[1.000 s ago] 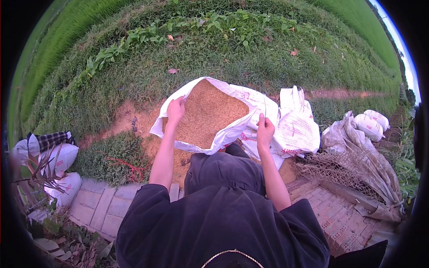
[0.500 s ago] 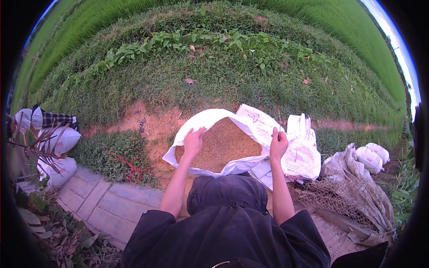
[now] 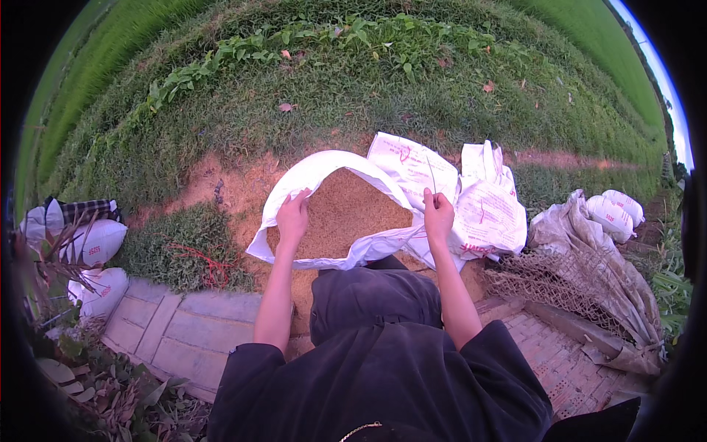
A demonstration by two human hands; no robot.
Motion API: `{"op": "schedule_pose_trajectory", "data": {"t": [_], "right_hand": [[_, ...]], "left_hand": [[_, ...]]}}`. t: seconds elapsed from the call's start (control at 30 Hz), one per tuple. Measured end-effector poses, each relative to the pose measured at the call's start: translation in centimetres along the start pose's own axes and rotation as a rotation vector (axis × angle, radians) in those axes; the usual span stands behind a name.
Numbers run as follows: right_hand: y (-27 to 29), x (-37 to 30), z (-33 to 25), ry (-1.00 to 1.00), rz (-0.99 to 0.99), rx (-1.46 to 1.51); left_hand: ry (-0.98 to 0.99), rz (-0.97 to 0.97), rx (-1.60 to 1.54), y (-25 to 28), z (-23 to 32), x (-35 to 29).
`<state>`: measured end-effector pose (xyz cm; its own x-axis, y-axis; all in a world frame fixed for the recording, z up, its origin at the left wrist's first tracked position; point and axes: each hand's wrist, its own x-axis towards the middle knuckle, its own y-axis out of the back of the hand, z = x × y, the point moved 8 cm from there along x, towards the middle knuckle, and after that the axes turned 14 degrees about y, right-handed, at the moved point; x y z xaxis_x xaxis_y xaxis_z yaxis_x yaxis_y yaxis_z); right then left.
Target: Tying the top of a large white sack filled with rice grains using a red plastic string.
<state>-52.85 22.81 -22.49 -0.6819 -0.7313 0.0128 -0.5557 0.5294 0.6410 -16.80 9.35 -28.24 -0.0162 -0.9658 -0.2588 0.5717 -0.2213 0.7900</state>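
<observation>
A white woven sack (image 3: 324,166) lies open in front of me, filled with brown grain (image 3: 346,217). My left hand (image 3: 292,215) grips the sack's left rim, fingers curled over the edge. My right hand (image 3: 438,214) pinches the right rim and holds it up. Both forearms come in from below, out of black sleeves. More white sacks (image 3: 482,206) lie flat just right of the open one, touching it.
Grass bank (image 3: 353,88) rises behind the sack, with bare soil around it. Filled white sacks (image 3: 96,243) sit at far left, others (image 3: 615,210) at far right. A mesh net and crumpled sheet (image 3: 582,280) lie right. Brick paving (image 3: 177,331) runs under me.
The view has shifted so the sack now sits lower and more central. Both hands keep their grip on the rim, and the mouth looks pulled wider open.
</observation>
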Motion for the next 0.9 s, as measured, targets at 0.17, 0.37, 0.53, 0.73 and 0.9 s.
{"op": "schedule_pose_trajectory", "data": {"t": [0.17, 0.37, 0.53, 0.73, 0.9], "right_hand": [[2.1, -1.4, 2.9, -0.008, -0.012, 0.054], [2.4, -3.8, 6.1, -0.041, -0.208, 0.088], [1.2, -5.2, 6.4, -0.11, -0.421, -0.025], [-0.7, -5.6, 7.4, -0.096, -0.549, -0.079], [-1.7, -4.8, 7.6, -0.044, -0.518, -0.006]], "left_hand": [[0.003, 0.053, 0.021, 0.7, 0.7, -1.2], [0.059, 0.064, 0.046, 3.1, 2.4, -1.3], [-0.132, 0.215, 0.133, 2.6, 10.1, -0.3], [-0.594, 0.12, 0.412, -3.4, 16.8, -0.9], [-0.524, -0.025, 0.356, -6.1, 16.1, -1.2]]}}
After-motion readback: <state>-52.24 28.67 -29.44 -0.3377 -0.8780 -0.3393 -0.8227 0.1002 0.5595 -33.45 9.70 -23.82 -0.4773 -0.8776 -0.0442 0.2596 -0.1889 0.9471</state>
